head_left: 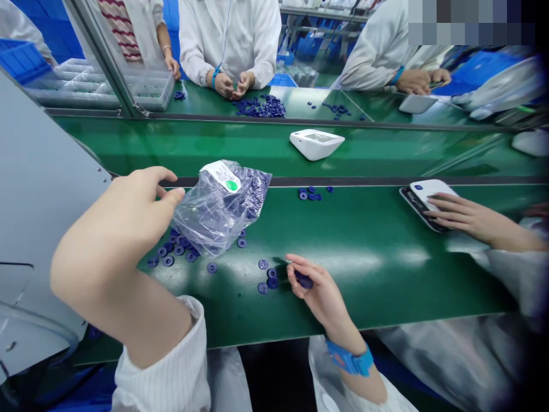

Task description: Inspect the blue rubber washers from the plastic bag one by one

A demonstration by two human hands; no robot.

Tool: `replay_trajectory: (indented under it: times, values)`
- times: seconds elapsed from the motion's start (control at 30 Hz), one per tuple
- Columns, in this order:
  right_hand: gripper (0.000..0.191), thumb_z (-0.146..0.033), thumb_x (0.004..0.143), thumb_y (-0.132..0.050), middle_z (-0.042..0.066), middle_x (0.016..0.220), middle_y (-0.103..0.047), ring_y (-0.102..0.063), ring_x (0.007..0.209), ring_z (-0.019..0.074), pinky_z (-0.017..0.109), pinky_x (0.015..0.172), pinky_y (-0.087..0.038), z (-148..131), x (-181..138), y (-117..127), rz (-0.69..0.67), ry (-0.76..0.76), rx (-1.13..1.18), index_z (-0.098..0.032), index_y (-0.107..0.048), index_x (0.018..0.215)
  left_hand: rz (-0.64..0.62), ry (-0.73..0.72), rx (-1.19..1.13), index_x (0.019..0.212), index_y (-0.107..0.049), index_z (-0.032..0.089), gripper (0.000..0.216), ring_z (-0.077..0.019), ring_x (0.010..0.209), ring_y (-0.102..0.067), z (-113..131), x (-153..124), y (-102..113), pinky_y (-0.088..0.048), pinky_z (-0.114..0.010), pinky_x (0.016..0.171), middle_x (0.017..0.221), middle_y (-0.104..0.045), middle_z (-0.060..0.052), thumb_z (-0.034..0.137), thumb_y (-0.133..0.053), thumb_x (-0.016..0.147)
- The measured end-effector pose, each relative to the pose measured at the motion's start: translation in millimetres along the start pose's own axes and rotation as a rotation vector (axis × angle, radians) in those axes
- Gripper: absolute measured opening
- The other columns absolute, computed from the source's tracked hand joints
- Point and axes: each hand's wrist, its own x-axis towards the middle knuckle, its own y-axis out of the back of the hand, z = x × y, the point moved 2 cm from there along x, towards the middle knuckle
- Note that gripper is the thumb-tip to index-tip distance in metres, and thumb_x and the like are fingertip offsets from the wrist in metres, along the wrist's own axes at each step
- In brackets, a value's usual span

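My left hand (pixel 128 223) reaches in over the left side of the bench, fingers stretched and apart, with nothing visible in them. Just right of its fingertips lies a clear plastic bag (pixel 201 220) of small dark blue parts, bearing a white label with a green dot. Loose blue ring-shaped pieces (pixel 179 250) are scattered below the bag. My right hand (pixel 317 292), with a blue wristband, has its fingers curled around a dark blue round piece (pixel 303 280). Left of that hand, several blue rings (pixel 271 282) rest on the green surface.
More blue rings (pixel 303 195) lie near the conveyor's edge. A white device (pixel 316 144) sits on the green belt (pixel 240 143). At right, a co-worker's hand (pixel 476 220) touches another white device (pixel 429 189). Across, other people handle parts beside a blue pile (pixel 261 107). A grey cabinet (pixel 38 189) stands left.
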Motion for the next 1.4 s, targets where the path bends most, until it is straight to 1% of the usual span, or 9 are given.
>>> replay_trajectory:
  times: [0.1, 0.17, 0.3, 0.43, 0.57, 0.77, 0.97, 1.2, 1.4]
  values:
    - [0.029, -0.043, 0.07, -0.069, -0.006, 0.052, -0.033, -0.02, 0.044, 0.0055, 0.02, 0.038, -0.013, 3.8, -1.0, 0.1, 0.03, 0.062, -0.11, -0.016, -0.07, 0.082, -0.005, 0.007, -0.012, 0.113, -0.06, 0.03, 0.032, -0.021, 0.079, -0.062, 0.3, -1.0, -1.9, -0.044, -0.031, 0.058, 0.093, -0.068, 0.002, 0.043, -0.047, 0.088]
    - [0.027, -0.043, 0.07, -0.073, -0.008, 0.05, -0.026, -0.019, 0.045, 0.0059, 0.022, 0.042, -0.015, 5.7, -3.7, 0.4, 0.052, 0.112, -0.215, -0.016, -0.068, 0.072, -0.013, 0.007, -0.01, 0.116, -0.058, 0.031, 0.034, -0.0215, 0.08, -0.063, 1.0, -2.3, -2.7, -0.045, -0.031, 0.059, 0.095, -0.068, 0.002, 0.045, -0.046, 0.087]
    - [0.024, -0.035, 0.062, -0.084, -0.005, 0.051, -0.035, -0.03, 0.051, 0.0082, 0.026, 0.052, -0.021, 7.8, -10.5, -0.4, 0.064, 0.2, -0.513, -0.017, -0.068, 0.065, -0.023, 0.006, 0.015, 0.12, -0.056, 0.031, 0.038, -0.022, 0.085, -0.063, 3.2, -4.2, -3.4, -0.043, -0.03, 0.059, 0.104, -0.067, 0.001, 0.047, -0.044, 0.088]
    - [0.022, -0.04, 0.069, -0.079, -0.003, 0.051, -0.041, -0.033, 0.05, 0.01, 0.028, 0.054, -0.021, 9.8, -12.8, -1.8, 0.015, 0.242, -0.806, -0.019, -0.071, 0.071, -0.041, -0.004, -0.003, 0.12, -0.057, 0.031, 0.037, -0.0207, 0.086, -0.061, 5.8, -2.8, -4.5, -0.043, -0.03, 0.062, 0.107, -0.066, 0.001, 0.047, -0.045, 0.089]
    - [0.023, -0.038, 0.071, -0.076, -0.005, 0.051, -0.034, -0.029, 0.05, 0.0088, 0.027, 0.052, -0.019, 9.7, -11.5, 0.1, -0.011, 0.201, -0.674, -0.018, -0.067, 0.066, -0.073, 0.025, -0.012, 0.123, -0.057, 0.03, 0.039, -0.0211, 0.086, -0.062, 6.6, -0.9, -5.7, -0.043, -0.03, 0.062, 0.108, -0.066, 0.0, 0.047, -0.045, 0.089]
    - [0.029, -0.042, 0.076, -0.057, -0.006, 0.052, -0.03, -0.022, 0.042, 0.0076, 0.02, 0.036, -0.016, 4.1, -10.4, 5.9, -0.093, 0.054, -0.237, -0.021, -0.041, 0.062, -0.069, 0.045, 0.003, 0.122, -0.056, 0.032, 0.039, -0.0224, 0.087, -0.063, 5.1, -0.4, -6.5, -0.043, -0.031, 0.062, 0.109, -0.067, 0.001, 0.048, -0.044, 0.089]
    - [0.016, -0.035, 0.068, -0.054, 0.0, 0.058, -0.048, -0.036, 0.039, 0.0087, 0.016, 0.026, -0.015, 2.1, -6.6, 6.8, -0.167, -0.044, 0.055, -0.021, -0.046, 0.068, -0.062, 0.035, 0.003, 0.121, -0.057, 0.033, 0.037, -0.0216, 0.089, -0.063, 4.6, 0.6, -6.7, -0.045, -0.031, 0.064, 0.11, -0.067, 0.003, 0.047, -0.045, 0.089]
    - [0.023, -0.024, 0.067, -0.061, -0.002, 0.055, -0.05, -0.034, 0.034, 0.0058, 0.014, 0.025, -0.014, 4.2, -2.4, 2.0, -0.179, -0.022, 0.125, -0.02, -0.04, 0.059, -0.084, 0.061, 0.0, 0.118, -0.057, 0.037, 0.036, -0.0225, 0.089, -0.064, 1.7, 4.5, -9.6, -0.047, -0.033, 0.064, 0.11, -0.066, 0.005, 0.051, -0.046, 0.087]
    - [0.031, -0.03, 0.07, -0.065, -0.003, 0.051, -0.043, -0.029, 0.037, 0.0053, 0.019, 0.031, -0.011, 0.8, 0.6, 5.3, -0.067, 0.116, -0.013, -0.019, -0.042, 0.053, -0.101, 0.06, -0.011, 0.119, -0.057, 0.036, 0.039, -0.0238, 0.094, -0.062, 2.4, 4.9, -9.4, -0.047, -0.035, 0.069, 0.116, -0.064, 0.003, 0.055, -0.046, 0.087]
